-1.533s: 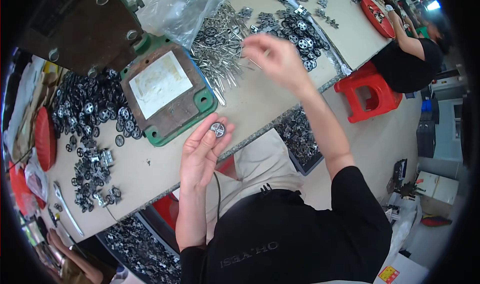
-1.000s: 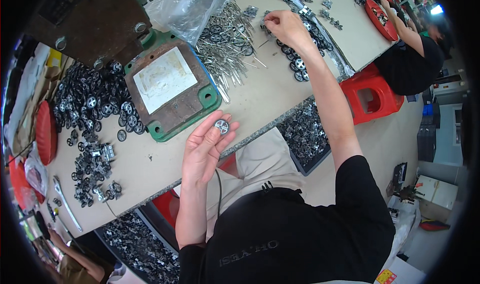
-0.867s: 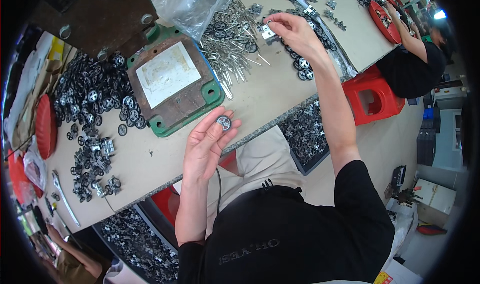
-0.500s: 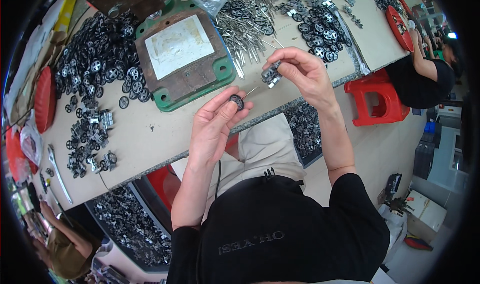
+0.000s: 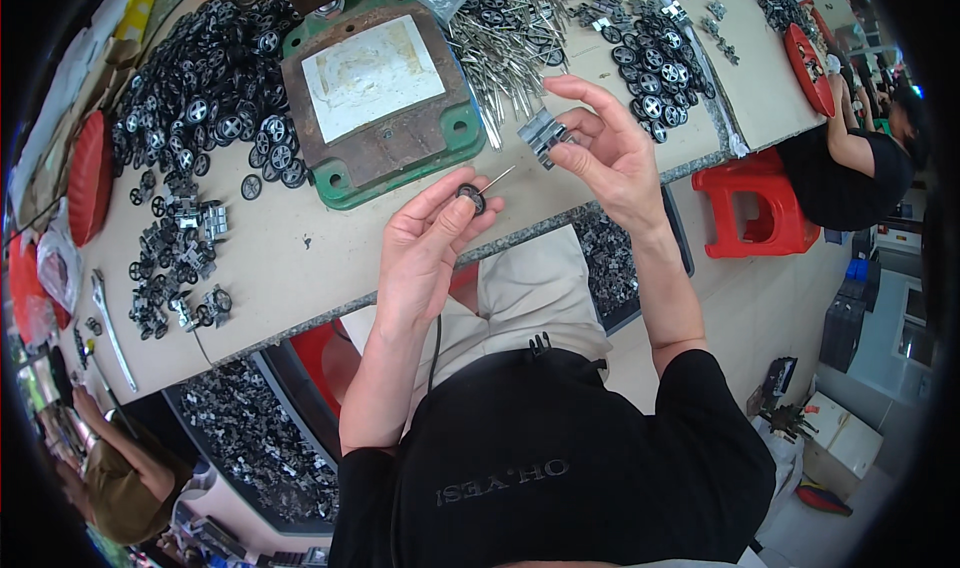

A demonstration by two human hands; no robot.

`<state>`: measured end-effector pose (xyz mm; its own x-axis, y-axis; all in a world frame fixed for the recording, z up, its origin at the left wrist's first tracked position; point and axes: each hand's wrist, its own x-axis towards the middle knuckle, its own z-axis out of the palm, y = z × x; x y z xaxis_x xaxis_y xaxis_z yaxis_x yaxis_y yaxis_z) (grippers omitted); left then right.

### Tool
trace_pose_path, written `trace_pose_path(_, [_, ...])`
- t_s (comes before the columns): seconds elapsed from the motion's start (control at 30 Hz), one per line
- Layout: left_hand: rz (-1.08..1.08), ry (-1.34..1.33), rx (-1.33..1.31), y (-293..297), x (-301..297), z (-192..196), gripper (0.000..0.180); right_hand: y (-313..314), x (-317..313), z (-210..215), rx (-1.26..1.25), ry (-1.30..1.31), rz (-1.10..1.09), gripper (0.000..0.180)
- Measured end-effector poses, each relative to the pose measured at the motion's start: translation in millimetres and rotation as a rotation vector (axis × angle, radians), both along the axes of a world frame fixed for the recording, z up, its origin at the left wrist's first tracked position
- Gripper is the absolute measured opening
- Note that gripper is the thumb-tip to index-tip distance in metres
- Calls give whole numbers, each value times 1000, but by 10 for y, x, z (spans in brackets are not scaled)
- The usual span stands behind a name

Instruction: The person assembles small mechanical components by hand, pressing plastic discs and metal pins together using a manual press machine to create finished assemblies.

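Between the thumb and fingers of my left hand (image 5: 430, 238) is a small black toy wheel (image 5: 471, 199), with a thin metal axle (image 5: 497, 179) sticking out of it toward the upper right. My right hand (image 5: 615, 158) pinches a small grey plastic chassis part (image 5: 543, 136) by one end, its index finger lifted away. Axle tip and grey part are apart, both held above the table's front edge. Just beyond my hands stands a green metal press base (image 5: 400, 178) with a whitish plate (image 5: 372, 76) on top.
Black wheels (image 5: 205, 88) are heaped left of the press, metal axles (image 5: 505, 43) and more wheels (image 5: 655, 73) right of it. Assembled parts (image 5: 175, 248) and a wrench (image 5: 113, 328) lie at the left. Bins of grey parts (image 5: 255, 448) sit below. A red stool (image 5: 755, 203) and co-workers flank the table.
My right hand has turned the grey part, showing another side of it, and its index finger has lifted. The left hand still holds the wheel and axle nearly in place. The view has shifted slightly.
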<state>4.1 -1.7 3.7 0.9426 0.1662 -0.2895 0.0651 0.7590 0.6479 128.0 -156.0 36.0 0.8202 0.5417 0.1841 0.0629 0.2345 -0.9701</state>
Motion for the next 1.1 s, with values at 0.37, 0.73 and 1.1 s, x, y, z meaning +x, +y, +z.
trace_pose_path(0.37, [14, 15, 37, -30, 13, 8, 33, -9, -92, -24, -153, -136, -4, 33])
trace_pose_path(0.73, [104, -3, 178, -73, -12, 8, 32, 26, -165, -39, -214, -164, -59, 33])
trace_pose_path(1.1, [153, -13, 175, -111, -27, -31, 30, 90, -304, -160, -217, -272, -242, 32])
